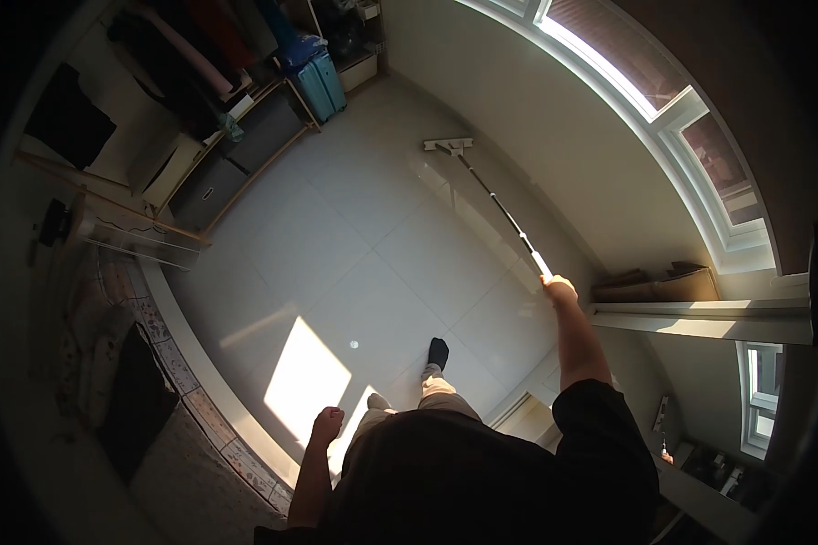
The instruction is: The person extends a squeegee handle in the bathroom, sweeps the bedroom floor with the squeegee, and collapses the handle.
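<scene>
A long-handled flat mop point(507, 215) stretches over the pale tiled floor point(336, 227). Its wide head lies on the floor near the wall at the upper middle. My right hand point(561, 290) is wrapped round the white end of the handle. Down at the lower left, my left hand point(328, 424) hangs beside my body with its fingers curled; whether anything small is inside cannot be made out. A bright patch of sunlight falls on the tiles just beyond that hand. My foot in a dark sock point(438, 352) stands on the floor between the hands.
A clothes rack with grey storage boxes point(214, 193) and a teal suitcase point(321, 86) stand at the upper left. A bed or mat with a patterned edge point(211, 418) lies at the left. Cardboard point(659, 285) leans by the right wall, beside a mirror frame point(700, 320).
</scene>
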`<state>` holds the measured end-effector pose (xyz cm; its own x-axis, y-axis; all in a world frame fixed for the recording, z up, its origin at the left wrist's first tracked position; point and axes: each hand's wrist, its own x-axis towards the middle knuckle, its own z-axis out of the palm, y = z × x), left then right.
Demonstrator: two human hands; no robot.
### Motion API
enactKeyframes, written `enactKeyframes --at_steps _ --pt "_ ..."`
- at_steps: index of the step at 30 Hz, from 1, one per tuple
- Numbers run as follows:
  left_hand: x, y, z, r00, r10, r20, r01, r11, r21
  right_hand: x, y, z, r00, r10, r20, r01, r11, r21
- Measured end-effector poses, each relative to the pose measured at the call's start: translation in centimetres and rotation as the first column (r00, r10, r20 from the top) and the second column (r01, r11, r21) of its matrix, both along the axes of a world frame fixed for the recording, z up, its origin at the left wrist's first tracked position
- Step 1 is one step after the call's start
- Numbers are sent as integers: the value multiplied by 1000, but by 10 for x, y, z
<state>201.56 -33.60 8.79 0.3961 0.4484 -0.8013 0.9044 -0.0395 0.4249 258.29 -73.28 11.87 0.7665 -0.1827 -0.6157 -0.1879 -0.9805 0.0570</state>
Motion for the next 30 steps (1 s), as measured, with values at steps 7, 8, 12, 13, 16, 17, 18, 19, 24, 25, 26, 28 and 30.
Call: enactKeyframes --at_steps 7,8,12,13,16,17,18,19,24,25,26,28,30 --pt "120 22 -14 969 -35 246 36 999 2 -302 -161 9 991 -134 24 134 991 10" --pt "132 19 -9 972 -74 222 72 997 15 -340 -170 13 985 -170 34 167 984 56" --pt "152 6 -11 970 -168 174 166 986 26 -374 -143 42 971 -237 36 237 971 5" --pt "151 3 -12 969 -160 188 163 987 0 -376 -139 40 971 -232 60 231 973 13" --pt "148 -1 -3 944 -319 88 317 948 32 -312 -103 35 960 -250 128 230 961 154" --pt "138 4 -15 934 -350 65 348 937 39 -288 -95 13 966 -243 91 230 964 131" --pt "131 10 -13 928 -367 60 365 930 42 -260 -75 13 967 -240 88 224 961 163" --pt "130 15 -10 916 -400 11 400 916 23 -237 -60 4 968 -228 107 205 960 190" --pt "112 69 -37 886 -462 -45 464 885 32 -230 7 -33 899 -436 -52 429 846 318" --pt "116 76 -38 877 -477 -54 477 879 -5 -249 6 -49 918 -396 12 376 880 289" --pt "118 85 -36 870 -487 -73 485 873 -45 -271 0 -47 923 -384 16 366 890 272" --pt "127 104 -31 805 -588 -78 588 808 -23 -328 -9 -17 940 -335 64 315 925 210" --pt "150 123 -29 678 -729 -94 733 680 8 -420 -36 -6 928 -370 43 359 920 159"
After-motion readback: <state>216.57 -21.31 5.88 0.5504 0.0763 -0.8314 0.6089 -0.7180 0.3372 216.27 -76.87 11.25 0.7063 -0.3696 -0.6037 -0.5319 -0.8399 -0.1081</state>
